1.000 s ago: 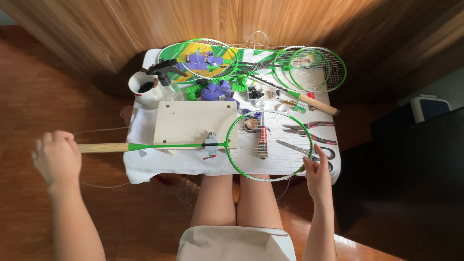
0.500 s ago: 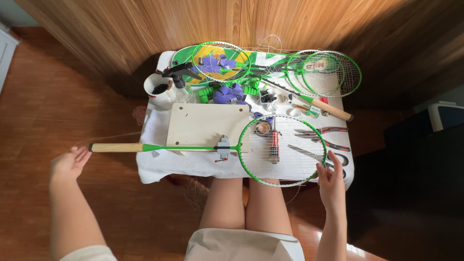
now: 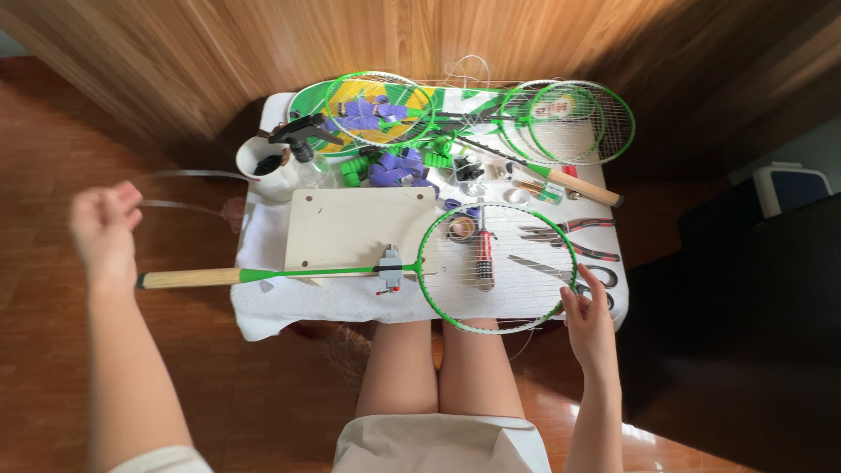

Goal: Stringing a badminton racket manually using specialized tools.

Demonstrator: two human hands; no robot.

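A green badminton racket (image 3: pixel 315 272) lies across the white-clothed table (image 3: pixel 263 307), its wooden handle pointing left. A small grey clamp (image 3: pixel 390 270) sits on its shaft. My left hand (image 3: pixel 105 228) is raised left of the table, just above the handle's end. Its fingers are closed on a thin pale string (image 3: pixel 188 208) that arcs back toward the table. My right hand (image 3: pixel 589 315) grips the right rim of the racket's head. A red-handled tool (image 3: pixel 483 258) rests on the head's strings. My bare knees are under the table's front edge.
A pale board (image 3: pixel 359 228) lies under the shaft. Behind it stand a white cup (image 3: pixel 263 166), a spray bottle (image 3: pixel 307 144), purple grip rolls (image 3: pixel 394 166) and several more green rackets (image 3: pixel 569 123). Pliers and scissors (image 3: pixel 569 236) lie at right. A wooden wall stands behind.
My left hand has risen from level with the handle's end to above it, drawing the string out to the left. My right hand has stayed on the racket's rim.
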